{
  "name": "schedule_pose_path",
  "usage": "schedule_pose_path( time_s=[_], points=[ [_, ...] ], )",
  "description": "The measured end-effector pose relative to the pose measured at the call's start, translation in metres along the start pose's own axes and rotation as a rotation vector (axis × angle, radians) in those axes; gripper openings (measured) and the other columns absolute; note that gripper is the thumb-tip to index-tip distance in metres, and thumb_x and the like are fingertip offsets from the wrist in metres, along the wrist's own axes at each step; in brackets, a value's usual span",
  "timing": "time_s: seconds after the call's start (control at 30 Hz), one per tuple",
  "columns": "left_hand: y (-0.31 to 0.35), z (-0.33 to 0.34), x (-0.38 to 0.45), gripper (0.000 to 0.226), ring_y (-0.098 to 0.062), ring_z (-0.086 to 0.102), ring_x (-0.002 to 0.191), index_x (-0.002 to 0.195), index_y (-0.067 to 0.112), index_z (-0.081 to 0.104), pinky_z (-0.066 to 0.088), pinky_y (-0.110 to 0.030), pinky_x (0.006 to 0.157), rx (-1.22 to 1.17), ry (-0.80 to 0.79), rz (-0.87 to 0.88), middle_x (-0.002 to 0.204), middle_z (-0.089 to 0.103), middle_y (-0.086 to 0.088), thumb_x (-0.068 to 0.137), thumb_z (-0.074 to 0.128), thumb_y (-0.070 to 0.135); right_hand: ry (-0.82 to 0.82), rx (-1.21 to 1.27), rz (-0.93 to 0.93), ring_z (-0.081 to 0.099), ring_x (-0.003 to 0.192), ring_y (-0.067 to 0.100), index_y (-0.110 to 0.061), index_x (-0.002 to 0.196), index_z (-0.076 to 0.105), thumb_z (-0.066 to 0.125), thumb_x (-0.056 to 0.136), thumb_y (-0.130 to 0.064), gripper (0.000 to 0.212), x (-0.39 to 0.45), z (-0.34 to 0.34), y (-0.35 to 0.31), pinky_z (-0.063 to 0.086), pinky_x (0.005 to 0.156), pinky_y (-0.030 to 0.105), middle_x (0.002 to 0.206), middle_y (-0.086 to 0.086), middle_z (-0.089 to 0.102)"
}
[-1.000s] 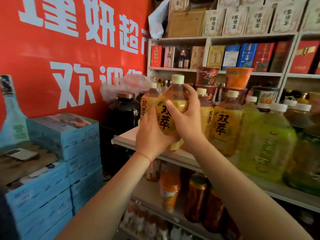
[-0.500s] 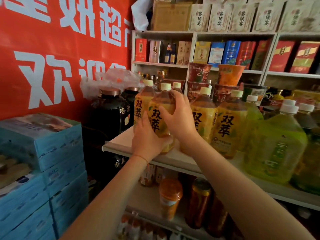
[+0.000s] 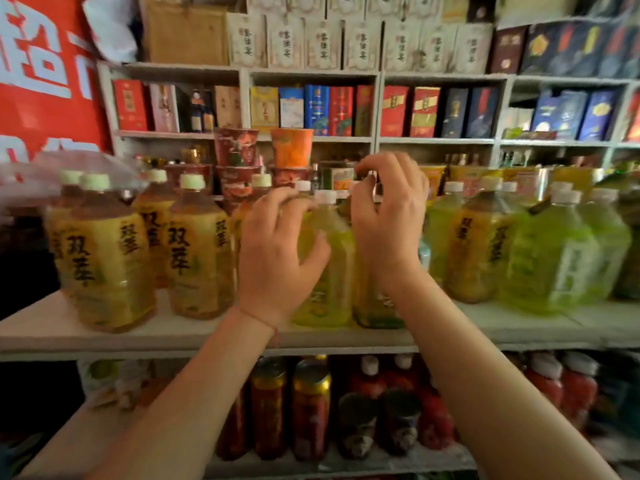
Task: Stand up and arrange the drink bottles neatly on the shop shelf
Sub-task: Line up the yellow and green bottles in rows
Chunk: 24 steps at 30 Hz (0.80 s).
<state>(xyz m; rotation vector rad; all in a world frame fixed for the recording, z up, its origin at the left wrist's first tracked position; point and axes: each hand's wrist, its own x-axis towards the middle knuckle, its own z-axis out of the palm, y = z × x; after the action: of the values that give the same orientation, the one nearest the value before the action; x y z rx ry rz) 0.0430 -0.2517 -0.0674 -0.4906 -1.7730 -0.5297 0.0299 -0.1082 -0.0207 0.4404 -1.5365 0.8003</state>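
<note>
Drink bottles stand along a white shelf (image 3: 173, 336). Several amber tea bottles (image 3: 110, 258) with cream caps stand upright at its left end. In the middle is a yellow-green bottle (image 3: 325, 271) with a white cap. My left hand (image 3: 277, 251) grips its shoulder, thumb on the front. My right hand (image 3: 388, 216) is curled over the top of a second green bottle (image 3: 375, 310) beside it, hiding its cap. Another amber bottle (image 3: 474, 244) and large green bottles (image 3: 554, 258) stand to the right. The frame is blurred.
Stacked paper cups (image 3: 292, 148) and tins stand right behind the bottle row. Gift boxes (image 3: 317, 110) fill the wall shelves above. Cans (image 3: 308, 403) and red bottles (image 3: 554, 386) crowd the lower shelf. A red banner (image 3: 41, 81) covers the left wall.
Both hands let go of the amber bottle, which now stands at the shelf's left end. They moved right onto the green bottles, and my view swung right.
</note>
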Motion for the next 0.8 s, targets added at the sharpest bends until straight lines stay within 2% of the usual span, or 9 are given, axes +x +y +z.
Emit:
schedule_pose_path(
  time_s=[0.17, 0.27, 0.3, 0.4, 0.5, 0.57, 0.67, 0.73, 0.8],
  points=[
    [0.095, 0.084, 0.010, 0.038, -0.035, 0.050, 0.127, 0.120, 0.005, 0.066, 0.038, -0.053, 0.110, 0.030, -0.038, 0.118, 0.129, 0.059, -0.018, 0.087, 0.064, 0.022, 0.019, -0.175, 0.188, 0.053, 0.095, 0.026, -0.006, 0.102, 0.063, 0.052, 0.086, -0.010, 0.020, 0.019, -0.068, 0.105, 0.041, 0.083, 0.036, 0.100, 0.009, 0.060],
    [0.141, 0.129, 0.010, 0.034, -0.035, 0.050, 0.126, 0.119, 0.001, 0.066, 0.041, -0.049, 0.111, 0.018, -0.133, 0.210, 0.128, 0.059, -0.022, 0.086, 0.061, 0.012, -0.121, -0.293, 0.338, 0.051, 0.106, 0.042, 0.004, 0.120, 0.055, 0.057, 0.080, -0.009, 0.042, 0.021, -0.088, 0.156, 0.042, 0.091, 0.047, 0.116, 0.024, 0.054],
    [0.154, 0.140, 0.010, 0.037, -0.033, 0.051, 0.125, 0.124, 0.001, 0.062, 0.044, -0.045, 0.109, -0.013, -0.225, 0.162, 0.130, 0.057, -0.020, 0.088, 0.058, 0.010, -0.194, -0.303, 0.382, 0.048, 0.112, 0.045, 0.006, 0.128, 0.050, 0.060, 0.081, -0.009, 0.050, 0.020, -0.093, 0.168, 0.040, 0.097, 0.049, 0.123, 0.027, 0.051],
    [0.172, 0.181, 0.018, 0.053, -0.023, 0.053, 0.123, 0.140, 0.011, 0.048, 0.048, -0.036, 0.105, -0.140, -0.528, -0.231, 0.134, 0.053, -0.008, 0.089, 0.063, 0.016, -0.422, -0.245, 0.447, 0.036, 0.133, 0.043, 0.006, 0.144, 0.031, 0.060, 0.088, -0.017, 0.067, 0.022, -0.109, 0.195, 0.034, 0.111, 0.049, 0.142, 0.026, 0.039],
    [0.170, 0.211, 0.030, 0.042, -0.009, 0.062, 0.103, 0.118, 0.020, 0.055, 0.051, -0.019, 0.078, -0.259, -0.639, -0.491, 0.108, 0.060, 0.012, 0.082, 0.076, 0.027, -0.529, -0.216, 0.375, 0.036, 0.135, 0.036, 0.001, 0.150, 0.025, 0.055, 0.093, -0.025, 0.069, 0.025, -0.115, 0.203, 0.034, 0.113, 0.045, 0.144, 0.021, 0.042],
    [0.178, 0.223, 0.032, 0.043, 0.000, 0.060, 0.093, 0.122, 0.020, 0.049, 0.045, -0.010, 0.062, -0.365, -0.647, -0.607, 0.097, 0.051, 0.017, 0.088, 0.074, 0.012, -0.537, -0.174, 0.362, 0.039, 0.132, 0.031, -0.003, 0.150, 0.028, 0.055, 0.095, -0.027, 0.067, 0.027, -0.121, 0.207, 0.036, 0.110, 0.041, 0.142, 0.016, 0.045],
    [0.191, 0.228, 0.030, 0.045, 0.011, 0.064, 0.073, 0.130, -0.003, 0.041, 0.049, -0.008, 0.059, -0.513, -0.523, -0.702, 0.095, 0.052, 0.007, 0.090, 0.058, -0.018, -0.518, -0.099, 0.345, 0.040, 0.128, 0.027, -0.005, 0.145, 0.038, 0.053, 0.094, -0.022, 0.056, 0.031, -0.129, 0.210, 0.036, 0.106, 0.035, 0.137, 0.012, 0.049],
    [0.185, 0.237, 0.029, 0.045, -0.002, 0.065, 0.078, 0.123, 0.002, 0.044, 0.052, -0.012, 0.058, -0.576, -0.466, -0.819, 0.096, 0.056, 0.002, 0.086, 0.065, -0.016, -0.512, -0.028, 0.352, 0.039, 0.128, 0.024, -0.007, 0.142, 0.042, 0.051, 0.093, -0.015, 0.051, 0.033, -0.133, 0.210, 0.034, 0.105, 0.030, 0.135, 0.010, 0.049],
    [0.179, 0.237, 0.027, 0.063, -0.020, 0.067, 0.096, 0.120, 0.000, 0.050, 0.058, -0.024, 0.072, -0.609, -0.396, -0.911, 0.104, 0.065, -0.006, 0.070, 0.088, 0.006, -0.505, 0.054, 0.371, 0.040, 0.128, 0.021, -0.009, 0.140, 0.047, 0.051, 0.093, -0.012, 0.048, 0.035, -0.136, 0.210, 0.033, 0.104, 0.026, 0.133, 0.007, 0.050]
  ],
)
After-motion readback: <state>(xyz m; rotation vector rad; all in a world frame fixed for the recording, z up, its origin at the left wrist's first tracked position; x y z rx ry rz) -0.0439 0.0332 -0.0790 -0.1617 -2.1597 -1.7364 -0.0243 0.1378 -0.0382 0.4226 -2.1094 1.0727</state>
